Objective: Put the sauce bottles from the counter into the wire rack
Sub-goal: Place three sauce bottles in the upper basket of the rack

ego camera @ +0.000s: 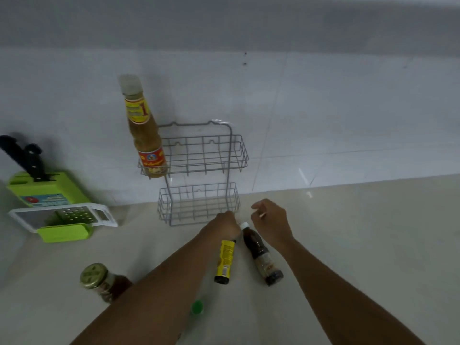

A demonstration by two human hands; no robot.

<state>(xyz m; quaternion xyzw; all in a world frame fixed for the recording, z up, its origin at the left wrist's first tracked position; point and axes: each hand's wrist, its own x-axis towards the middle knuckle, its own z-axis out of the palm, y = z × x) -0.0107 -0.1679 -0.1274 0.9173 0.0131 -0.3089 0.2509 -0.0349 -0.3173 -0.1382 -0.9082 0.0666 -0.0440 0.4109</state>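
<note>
Green cap (197, 307) nearest, loose on bench (373, 232). Left hand (225, 225) closed round yellow bottle (225, 261) at its neck. Right hand (270, 221) half open, empty, beside dark bottle (261, 255). Lift straight, clear the rack (199, 204) rim, lower upright. Orange bottle (145, 135) sits in upper tier.

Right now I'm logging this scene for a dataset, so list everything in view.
wire rack: 1, grey, two-tier, against wall
tall sauce bottle: 1, amber, red-yellow labels, upper tier, left end
yellow-label bottle: 1, dark, held at neck
dark sauce bottle: 1, white cap, on counter
jar: 1, gold lid, near left
green cap: 1, bottom centre
knife block: 1, green, black handles, far left
grater: 1, white-green, before block
left hand: gripping yellow-label bottle
right hand: open, above dark sauce bottle
</note>
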